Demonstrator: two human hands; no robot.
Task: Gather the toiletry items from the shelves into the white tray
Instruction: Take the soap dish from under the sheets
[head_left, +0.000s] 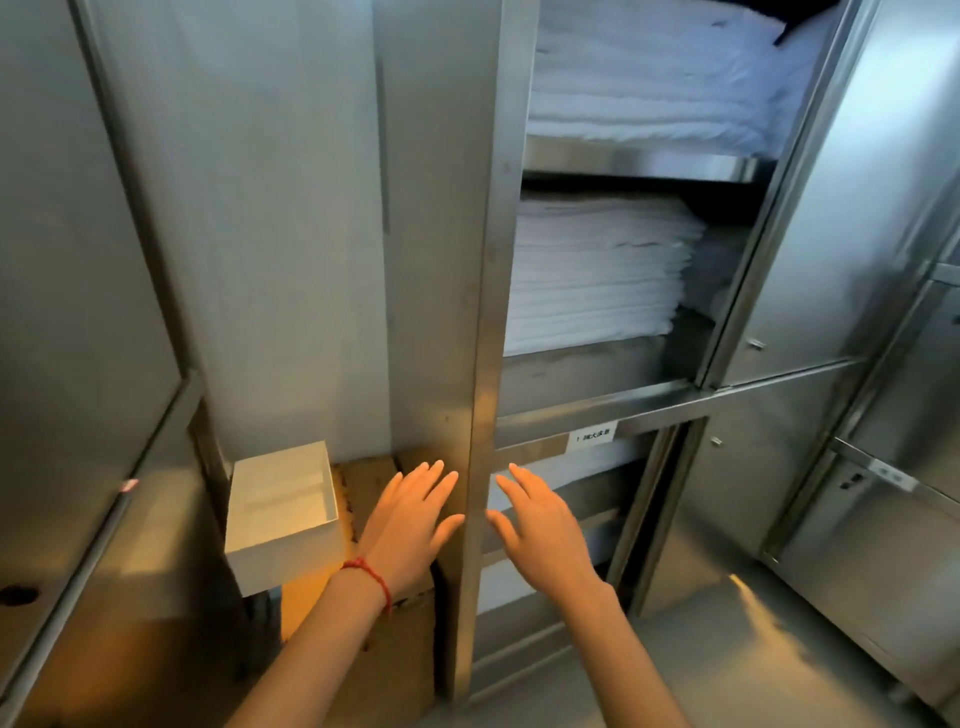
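Both hands, left hand (410, 525) and right hand (540, 525), reach forward with straight fingers, holding nothing; the smooth rectangular white tray (280, 512) sits at left.

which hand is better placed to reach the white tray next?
Left, probably. The left hand, open and empty, hovers just right of the white tray, which sits on a cardboard box. The right hand, also open, is beyond the steel post, in front of the lower shelves.

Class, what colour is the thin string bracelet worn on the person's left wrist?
Red. The thin string bracelet shows clearly in the head view.
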